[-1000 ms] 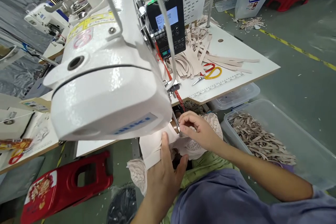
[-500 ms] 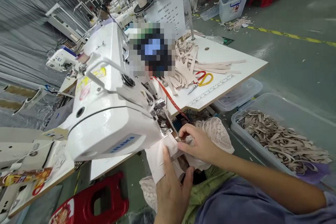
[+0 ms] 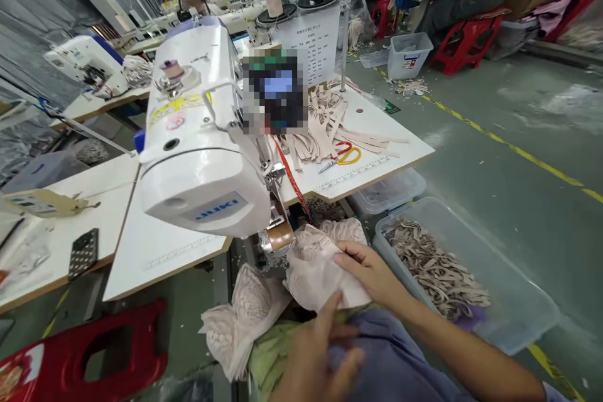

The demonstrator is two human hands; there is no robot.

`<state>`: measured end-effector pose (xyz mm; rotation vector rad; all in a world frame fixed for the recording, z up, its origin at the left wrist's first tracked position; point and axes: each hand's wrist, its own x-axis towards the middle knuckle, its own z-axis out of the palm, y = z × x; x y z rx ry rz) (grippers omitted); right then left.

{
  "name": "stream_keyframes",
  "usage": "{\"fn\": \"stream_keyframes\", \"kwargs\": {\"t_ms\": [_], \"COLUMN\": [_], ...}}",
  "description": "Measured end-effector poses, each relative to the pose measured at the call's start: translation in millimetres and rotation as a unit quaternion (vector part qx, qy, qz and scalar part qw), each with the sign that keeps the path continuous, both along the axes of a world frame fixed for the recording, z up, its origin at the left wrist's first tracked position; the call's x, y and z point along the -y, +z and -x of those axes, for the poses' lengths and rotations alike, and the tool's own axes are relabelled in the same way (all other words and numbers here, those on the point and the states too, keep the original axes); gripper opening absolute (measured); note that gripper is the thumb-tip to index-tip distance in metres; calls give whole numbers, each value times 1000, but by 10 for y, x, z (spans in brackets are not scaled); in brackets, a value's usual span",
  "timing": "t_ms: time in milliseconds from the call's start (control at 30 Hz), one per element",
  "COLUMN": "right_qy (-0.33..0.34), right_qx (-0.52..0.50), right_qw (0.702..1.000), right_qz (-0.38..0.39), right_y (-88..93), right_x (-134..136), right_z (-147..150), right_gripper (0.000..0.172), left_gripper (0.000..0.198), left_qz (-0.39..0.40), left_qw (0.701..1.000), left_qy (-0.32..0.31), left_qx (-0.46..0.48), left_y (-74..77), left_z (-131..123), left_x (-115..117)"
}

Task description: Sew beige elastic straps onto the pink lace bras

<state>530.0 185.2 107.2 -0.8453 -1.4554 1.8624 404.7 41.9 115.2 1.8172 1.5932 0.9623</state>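
A pale pink lace bra (image 3: 313, 273) hangs in front of the sewing machine (image 3: 207, 182), off its brown curved arm bed (image 3: 277, 235). My right hand (image 3: 374, 273) grips the bra's right side between thumb and fingers. Below it, my left hand (image 3: 315, 352) is slightly blurred, with fingers apart and the index fingertip at the fabric's lower edge. More lace bra cups (image 3: 245, 314) lie to the left over the green cloth (image 3: 273, 352) on my lap.
On the white table (image 3: 396, 138) lie scissors (image 3: 342, 157), a pile of beige strips (image 3: 320, 129) and a printed ruler. A clear bin (image 3: 518, 314) of beige strips stands at right. A red stool (image 3: 141, 339) is at lower left. Other people sit in the background.
The bra fabric has come away from under the machine's needle area toward my lap. My left hand has moved down off the fabric; my right hand still grips it. The view has turned.
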Motion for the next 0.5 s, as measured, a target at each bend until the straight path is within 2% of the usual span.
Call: {"fn": "stream_keyframes", "kwargs": {"t_ms": [67,133,167,267,333,433,500], "right_qy": [20,56,74,117,134,144,135], "right_qx": [5,13,19,43,63,101,125], "right_qw": [1000,998,997,989,981,959,928], "right_qz": [1,-12,-23,-76,-127,-224,-323], "right_y": [84,154,179,221,234,248,253], "right_x": [-5,-6,-4,11,22,28,28], "right_z": [-86,-118,-118,-96,-90,-112,-137], "right_gripper": [23,21,21,20,21,18,11], "left_gripper": [34,35,40,54,53,26,9], "left_qz": [-24,-40,-39,-8,0,-28,-80], "left_qw": [999,997,997,1000,998,996,993], "left_qy": [33,70,69,-3,-53,-59,-43], "left_qx": [21,8,1,-23,-37,-57,-81], "left_y": [166,285,326,395,421,441,426], "left_z": [160,309,366,455,473,495,518], "left_x": [-58,-135,-177,-315,-404,-480,-478]}}
